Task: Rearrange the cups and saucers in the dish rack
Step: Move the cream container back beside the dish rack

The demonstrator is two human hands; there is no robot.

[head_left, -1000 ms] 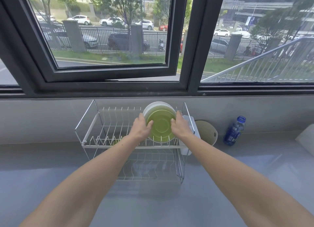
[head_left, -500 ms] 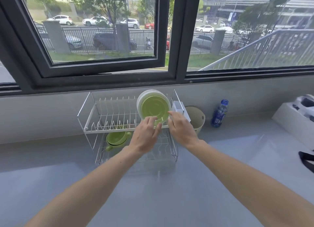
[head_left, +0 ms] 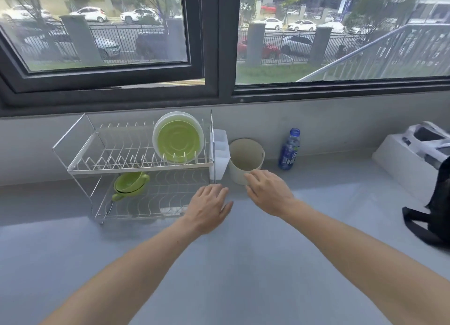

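Near the right front corner of the dish rack [head_left: 80, 168], both hands float above the grey counter [head_left: 219, 276], and I read them as free. The left hand [head_left: 209, 209] is spread flat with loose fingers, holding nothing, just in front of the lower shelf. The right hand [head_left: 269, 193] is likewise open and empty, its fingertips close to the near rim of a cream tub [head_left: 246, 159]; whether they touch it I cannot tell from this angle.

On the upper shelf, at its right end, the saucers [head_left: 179, 140] stand on edge between the wire prongs, a green one facing me with white ones stacked behind. Upright slotting makes sense to me: the prongs keep them from rolling, and water can drain away. On the lower shelf, toward the left, the green cups [head_left: 130, 184] sit nested, one in the other, tipped on their sides, a handle poking out to the near left. That lean looks like resting on the curved wires rather than deliberate placement, though blur makes me unsure how many there are.

A white cutlery holder [head_left: 220, 151] hangs on the rack's right side, and a blue bottle [head_left: 289, 150] stands farther right, well apart. I judge the saucers settled, and the cups are likely what needs handling next.
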